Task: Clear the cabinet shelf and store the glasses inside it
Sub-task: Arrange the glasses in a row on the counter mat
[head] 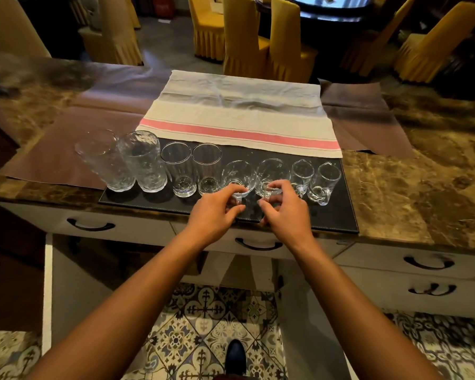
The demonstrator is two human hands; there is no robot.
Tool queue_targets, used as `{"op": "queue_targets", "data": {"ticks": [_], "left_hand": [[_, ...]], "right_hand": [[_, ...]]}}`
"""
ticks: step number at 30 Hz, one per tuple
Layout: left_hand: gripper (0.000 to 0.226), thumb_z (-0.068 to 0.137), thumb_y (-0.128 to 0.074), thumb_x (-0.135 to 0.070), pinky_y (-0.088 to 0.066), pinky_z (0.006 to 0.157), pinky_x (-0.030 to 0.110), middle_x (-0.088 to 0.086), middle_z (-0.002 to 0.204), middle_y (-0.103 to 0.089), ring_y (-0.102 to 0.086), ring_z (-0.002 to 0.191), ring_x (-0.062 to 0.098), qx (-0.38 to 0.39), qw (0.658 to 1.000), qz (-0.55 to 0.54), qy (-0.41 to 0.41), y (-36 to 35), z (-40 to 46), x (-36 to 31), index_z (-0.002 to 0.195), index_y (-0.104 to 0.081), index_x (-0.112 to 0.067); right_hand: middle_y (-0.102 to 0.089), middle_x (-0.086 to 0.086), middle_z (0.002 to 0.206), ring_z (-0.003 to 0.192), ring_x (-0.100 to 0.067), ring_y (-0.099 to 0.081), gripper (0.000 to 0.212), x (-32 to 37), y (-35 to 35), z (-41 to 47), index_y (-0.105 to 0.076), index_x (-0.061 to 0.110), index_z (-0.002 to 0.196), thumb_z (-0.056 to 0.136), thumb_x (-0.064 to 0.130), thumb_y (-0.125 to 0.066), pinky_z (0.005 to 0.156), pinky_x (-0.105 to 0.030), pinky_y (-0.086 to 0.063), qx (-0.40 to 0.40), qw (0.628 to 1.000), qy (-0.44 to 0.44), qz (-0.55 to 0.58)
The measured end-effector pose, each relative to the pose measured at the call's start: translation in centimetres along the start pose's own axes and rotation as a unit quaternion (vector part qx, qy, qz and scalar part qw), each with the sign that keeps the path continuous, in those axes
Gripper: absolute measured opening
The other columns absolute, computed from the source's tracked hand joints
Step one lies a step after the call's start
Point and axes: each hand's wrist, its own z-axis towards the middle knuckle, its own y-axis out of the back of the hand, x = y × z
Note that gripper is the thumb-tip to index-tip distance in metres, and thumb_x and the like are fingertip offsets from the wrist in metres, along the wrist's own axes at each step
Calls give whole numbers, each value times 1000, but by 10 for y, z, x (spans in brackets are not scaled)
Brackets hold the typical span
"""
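A row of clear glasses stands on a black mat (332,218) on the marble counter. From the left come two tall textured glasses (121,163), two plain tumblers (192,168), two small round handled cups and two slim handled jugs (314,179). My left hand (217,212) pinches the handle of the left round cup (237,174). The handle of the right round cup (273,171) is gripped by my right hand (283,212). Both cups rest on the mat. Below the counter the cabinet (74,272) stands with its doors swung open.
A white cloth with a pink stripe (242,116) lies behind the glasses. Brown paper sheets (74,133) flank it. Drawers with dark handles (258,244) run under the counter edge. Yellow-covered chairs (272,39) stand beyond. My shoe (236,355) is on the patterned tile floor.
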Motion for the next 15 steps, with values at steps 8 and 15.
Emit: {"op": "queue_targets", "data": {"ticks": [8,15], "left_hand": [[36,92,-69,-27,-60,79,38,-7,96,-70,-68,83,8,-3,1000,-21,5,2,-9,0,126,-60,-33],[34,91,-70,-25,-60,80,38,-6,91,-74,-71,77,4,-6,999,-50,-2,11,-19,0,125,-62,-29]], "right_hand": [[-71,7,87,54,-9,-71,15,-2,0,-9,-54,33,108,96,32,-64,63,-43,-62,5,1000,-2,-14],[-73,4,81,60,-7,-73,9,-5,0,-22,-63,28,100,94,23,-68,62,-41,-63,-28,999,5,17]]}}
